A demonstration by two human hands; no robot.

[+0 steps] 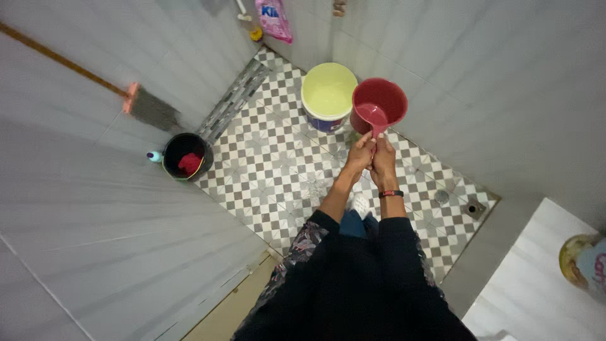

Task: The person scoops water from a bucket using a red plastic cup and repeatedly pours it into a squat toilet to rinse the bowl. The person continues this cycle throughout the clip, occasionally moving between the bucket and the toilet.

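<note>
My left hand [358,155] and my right hand [383,158] are clasped together around the short handle of a red plastic water scoop [379,104]. The scoop is held upright in front of me with water in its bowl. It hovers just right of a pale yellow bucket [328,93] full of water that stands against the far tiled wall. A dark band sits on my right wrist [391,194].
A black pail [186,156] holding a red cloth stands at the left wall, beside a small blue-capped bottle [153,156]. A broom [136,98] leans on the left wall. A floor drain [473,207] sits at the right on the checkered tile floor [271,164]. A pink pouch [273,19] hangs on the far wall.
</note>
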